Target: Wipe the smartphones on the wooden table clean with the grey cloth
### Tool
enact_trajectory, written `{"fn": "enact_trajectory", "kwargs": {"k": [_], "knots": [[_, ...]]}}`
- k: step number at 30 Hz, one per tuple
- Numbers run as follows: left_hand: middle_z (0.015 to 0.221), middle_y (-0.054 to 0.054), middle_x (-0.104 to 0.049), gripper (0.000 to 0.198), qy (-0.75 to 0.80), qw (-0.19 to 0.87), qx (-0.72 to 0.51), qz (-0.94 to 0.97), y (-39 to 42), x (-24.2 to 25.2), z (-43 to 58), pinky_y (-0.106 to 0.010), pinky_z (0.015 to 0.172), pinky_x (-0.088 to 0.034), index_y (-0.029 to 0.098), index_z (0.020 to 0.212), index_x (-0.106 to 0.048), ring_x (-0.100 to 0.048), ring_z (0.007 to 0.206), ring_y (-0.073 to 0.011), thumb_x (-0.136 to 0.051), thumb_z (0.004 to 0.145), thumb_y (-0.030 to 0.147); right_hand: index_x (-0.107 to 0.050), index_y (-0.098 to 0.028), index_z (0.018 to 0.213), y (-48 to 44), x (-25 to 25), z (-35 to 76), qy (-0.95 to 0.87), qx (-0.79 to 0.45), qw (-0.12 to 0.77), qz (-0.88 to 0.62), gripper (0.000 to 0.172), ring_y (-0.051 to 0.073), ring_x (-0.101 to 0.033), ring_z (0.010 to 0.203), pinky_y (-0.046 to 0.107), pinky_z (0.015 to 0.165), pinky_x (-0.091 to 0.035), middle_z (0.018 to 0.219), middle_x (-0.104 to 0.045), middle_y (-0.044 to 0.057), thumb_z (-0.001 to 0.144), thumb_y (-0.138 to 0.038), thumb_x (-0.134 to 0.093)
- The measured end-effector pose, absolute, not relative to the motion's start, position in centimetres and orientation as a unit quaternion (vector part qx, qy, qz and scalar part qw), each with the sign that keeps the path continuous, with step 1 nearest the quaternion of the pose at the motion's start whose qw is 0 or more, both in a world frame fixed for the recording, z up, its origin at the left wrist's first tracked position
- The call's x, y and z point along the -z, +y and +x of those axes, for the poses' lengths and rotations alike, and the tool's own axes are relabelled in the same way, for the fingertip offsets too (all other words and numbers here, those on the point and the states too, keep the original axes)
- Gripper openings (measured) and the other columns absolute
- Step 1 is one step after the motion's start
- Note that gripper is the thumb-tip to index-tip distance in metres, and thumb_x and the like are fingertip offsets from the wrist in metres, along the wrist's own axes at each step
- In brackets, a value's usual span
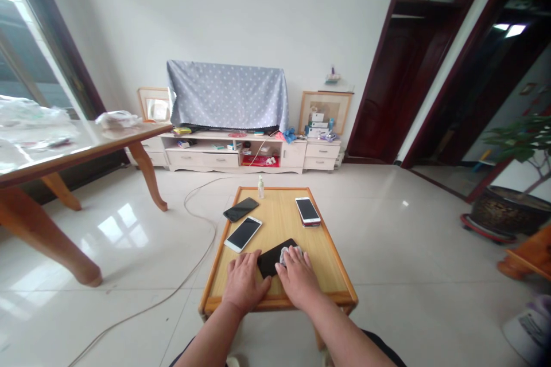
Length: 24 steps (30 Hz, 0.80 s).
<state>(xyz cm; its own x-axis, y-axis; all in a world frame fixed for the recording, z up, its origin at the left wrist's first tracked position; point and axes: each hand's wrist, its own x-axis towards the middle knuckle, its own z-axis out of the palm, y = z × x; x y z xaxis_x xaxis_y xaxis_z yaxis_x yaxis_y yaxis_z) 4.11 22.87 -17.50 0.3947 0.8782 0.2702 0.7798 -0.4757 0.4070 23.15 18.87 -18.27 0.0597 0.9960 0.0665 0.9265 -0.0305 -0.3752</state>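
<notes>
At the left of the counter (pixel 282 206), a black phone (pixel 240 210) and a white phone (pixel 243 234) lie close to the edging; an outward sweep of the left hand (pixel 244 282) could, I think, push one off. This hand rests with thumb and fingers spread about the left end of a dark phone (pixel 267 262); whether it really grips, I cannot tell. The dark phone lies flat and slantwise on the near half of the counter. If it is steadied too lightly, it may slide under pressure, because the wood looks smooth. Near the far edge stands a narrow bottle (pixel 260 187), which a knock could tip. The right hand (pixel 299 278) is closed over a pale wad (pixel 284 256) on the dark phone; a hard grain caught there might scratch the screen. Farther right, a white-framed phone (pixel 307 210) lies upon something flat, and this pile could slip if bumped.

The counter is of light wood with orange-brown edging. Around it, from the left, I see a larger table (pixel 129 133) with plastic bags (pixel 34 120), a cord (pixel 215 232) on the shiny floor (pixel 387 241), a low cabinet (pixel 202 159) beneath a dotted cloth (pixel 228 94), a dark red door (pixel 381 92) and a potted plant (pixel 510 209).
</notes>
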Motion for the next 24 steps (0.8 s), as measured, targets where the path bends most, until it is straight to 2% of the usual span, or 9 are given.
{"fn": "enact_trajectory", "kwargs": {"k": [4,7,10,13,20,24], "knots": [[0.129,-0.011,-0.064,0.065,0.504,0.115,-0.234,0.823,22.9,17.5,4.1,-0.046,0.105,-0.03,0.023,0.133,-0.05,-0.05,0.125,-0.0318,-0.068,0.072,0.037,-0.044,-0.017,0.151,19.4,17.9,24.4,-0.665,-0.09,0.139,-0.728,0.062,0.031,-0.026,0.149,0.051,0.122,-0.006,0.158,-0.035,0.012,0.102,-0.052,-0.028],[0.13,-0.012,-0.063,0.065,0.508,0.119,-0.238,0.819,22.9,17.6,4.1,-0.046,0.106,-0.03,0.023,0.132,-0.051,-0.05,0.125,-0.0322,-0.068,0.072,0.038,-0.043,-0.015,0.151,19.0,17.4,23.7,-0.654,-0.079,0.135,-0.74,0.063,0.031,-0.025,0.149,0.053,0.122,-0.002,0.158,-0.034,0.014,0.102,-0.052,-0.03],[0.127,-0.012,-0.065,0.063,0.512,0.121,-0.233,0.818,23.0,17.8,4.1,-0.045,0.105,-0.03,0.023,0.131,-0.051,-0.052,0.123,-0.0316,-0.067,0.071,0.034,-0.042,-0.018,0.152,17.6,17.1,21.4,-0.714,-0.104,0.154,-0.675,0.061,0.027,-0.022,0.15,0.048,0.123,-0.001,0.159,-0.032,0.01,0.103,-0.051,-0.028],[0.125,-0.011,-0.066,0.062,0.511,0.124,-0.223,0.821,23.0,17.9,4.0,-0.043,0.104,-0.031,0.023,0.13,-0.051,-0.054,0.12,-0.0302,-0.065,0.07,0.027,-0.042,-0.023,0.152,17.0,16.9,20.2,-0.769,-0.125,0.164,-0.606,0.057,0.023,-0.024,0.15,0.046,0.123,0.001,0.159,-0.034,0.006,0.105,-0.047,-0.02],[0.122,-0.009,-0.067,0.063,0.52,0.114,-0.212,0.819,22.8,17.2,4.1,-0.042,0.105,-0.029,0.023,0.128,-0.051,-0.053,0.12,-0.0292,-0.069,0.071,0.04,-0.043,-0.015,0.151,20.0,16.3,23.4,-0.664,-0.085,0.101,-0.736,0.062,0.028,-0.025,0.149,0.052,0.122,0.003,0.159,-0.034,0.013,0.105,-0.048,-0.017],[0.123,-0.009,-0.066,0.058,0.523,0.113,-0.2,0.821,22.9,17.2,4.0,-0.041,0.105,-0.03,0.023,0.129,-0.05,-0.053,0.12,-0.0281,-0.064,0.075,0.036,-0.044,-0.021,0.151,18.8,16.6,20.9,-0.72,-0.103,0.116,-0.677,0.064,0.025,-0.023,0.15,0.049,0.122,0.004,0.159,-0.034,0.008,0.105,-0.053,-0.013]]}}
